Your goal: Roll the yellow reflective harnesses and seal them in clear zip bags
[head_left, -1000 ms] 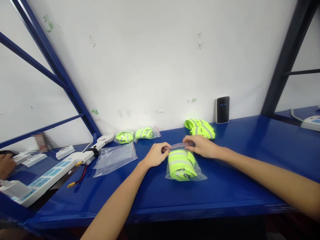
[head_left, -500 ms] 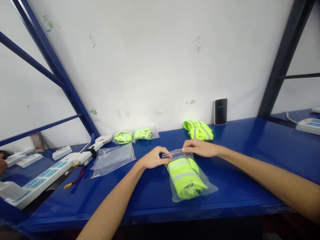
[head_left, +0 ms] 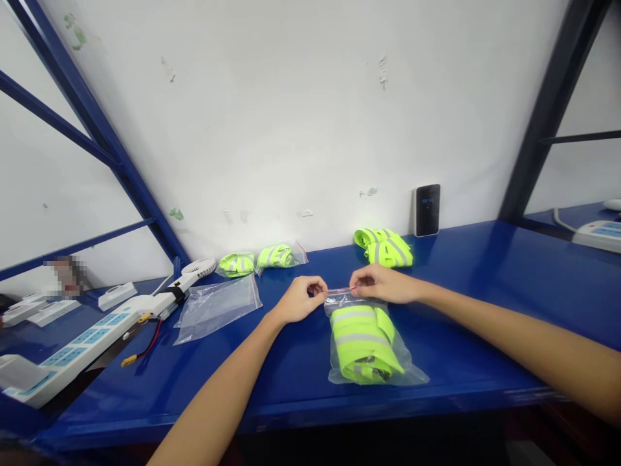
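A clear zip-lock bag (head_left: 407, 370) lies on the blue table, its red-lined mouth toward the wall. Inside it is a folded neon-yellow reflective vest (head_left: 363, 336) with grey stripes. My left hand (head_left: 305, 299) pinches the left end of the bag's mouth between thumb and fingers. At the mouth's right part, my right hand (head_left: 381, 285) is closed in a pinch too. The strip between the hands is stretched straight. Whether the seal is fully closed I cannot tell.
Flat clear bags (head_left: 218, 310) lie to the left. Two bagged vests (head_left: 237, 264) and loose folded vests (head_left: 388, 249) rest by the wall. A black-fronted device (head_left: 427, 210) leans there. A power strip (head_left: 87, 343), red-black cable (head_left: 154, 340) and small white fan (head_left: 200, 266) line the left side.
My left hand has moved off the bag's upper face to the left end of its mouth. The bag's mouth is now pulled straighter, and the view has shifted slightly.
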Demonstrator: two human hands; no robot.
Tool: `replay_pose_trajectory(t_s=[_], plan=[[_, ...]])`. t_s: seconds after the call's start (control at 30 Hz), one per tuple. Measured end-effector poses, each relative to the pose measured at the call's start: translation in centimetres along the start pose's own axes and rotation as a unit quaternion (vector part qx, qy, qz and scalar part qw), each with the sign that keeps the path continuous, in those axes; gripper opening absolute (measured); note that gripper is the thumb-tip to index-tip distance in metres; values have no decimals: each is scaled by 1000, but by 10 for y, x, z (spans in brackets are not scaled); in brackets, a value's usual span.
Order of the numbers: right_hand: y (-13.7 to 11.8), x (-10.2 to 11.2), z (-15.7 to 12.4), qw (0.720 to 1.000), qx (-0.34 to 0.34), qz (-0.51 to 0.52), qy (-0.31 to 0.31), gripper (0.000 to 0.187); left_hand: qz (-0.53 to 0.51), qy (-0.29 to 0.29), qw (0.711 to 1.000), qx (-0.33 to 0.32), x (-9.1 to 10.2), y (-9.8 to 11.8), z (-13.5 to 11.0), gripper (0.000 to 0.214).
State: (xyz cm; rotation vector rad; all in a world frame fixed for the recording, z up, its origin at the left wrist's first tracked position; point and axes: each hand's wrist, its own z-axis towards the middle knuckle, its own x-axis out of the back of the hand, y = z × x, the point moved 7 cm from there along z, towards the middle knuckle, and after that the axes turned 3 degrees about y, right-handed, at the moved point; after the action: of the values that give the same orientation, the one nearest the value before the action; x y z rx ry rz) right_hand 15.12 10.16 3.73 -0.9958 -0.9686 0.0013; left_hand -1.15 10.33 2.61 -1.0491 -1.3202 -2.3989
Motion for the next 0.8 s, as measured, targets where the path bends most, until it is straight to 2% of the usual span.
replay_pose_trajectory(t_s=[0.17,0.33,0.47,0.8], plan=[[0,3,0,1000,3,-24,1,18,32,27,999,-27,-2,13,-1,14],[-12,4,-2,992,36,-110,50,18,85,41,992,-82,-10,32,-1,11],[-19,3,-2,983,64,-157,77,18,130,47,985,-106,-11,39,-1,9],[-16,0,-2,980,87,-139,111,13,161,41,980,-108,-11,42,-3,9]])
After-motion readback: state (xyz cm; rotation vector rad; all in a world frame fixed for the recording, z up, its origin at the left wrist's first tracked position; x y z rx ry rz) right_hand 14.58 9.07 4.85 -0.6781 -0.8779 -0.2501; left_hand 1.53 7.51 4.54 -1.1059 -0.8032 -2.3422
